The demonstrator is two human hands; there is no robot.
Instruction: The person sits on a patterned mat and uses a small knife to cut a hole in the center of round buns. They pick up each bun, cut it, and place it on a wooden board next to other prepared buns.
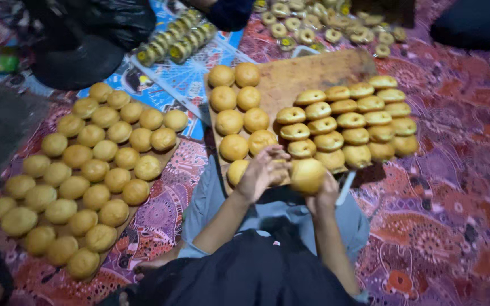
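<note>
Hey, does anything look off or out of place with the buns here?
Nothing looks spilled or damaged. The wooden board lies askew, and its sliced buns lean overlapping while the whole buns lie flat. The right hand holds one bun; the left hand touches it.

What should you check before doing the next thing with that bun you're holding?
1. Right hand has a firm hold of the bun: ok, fingers are under it.
2. Left hand free to help: ok, it rests beside the bun, over the board's near edge.
3. Room on the board: ok, bare wood shows at the far middle.
4. Split buns stacked neatly: ok, in tidy leaning rows.
5. Whole buns within reach: ok, in two columns on the left.
6. Bun already cut: cannot tell, it is blurred.
</note>
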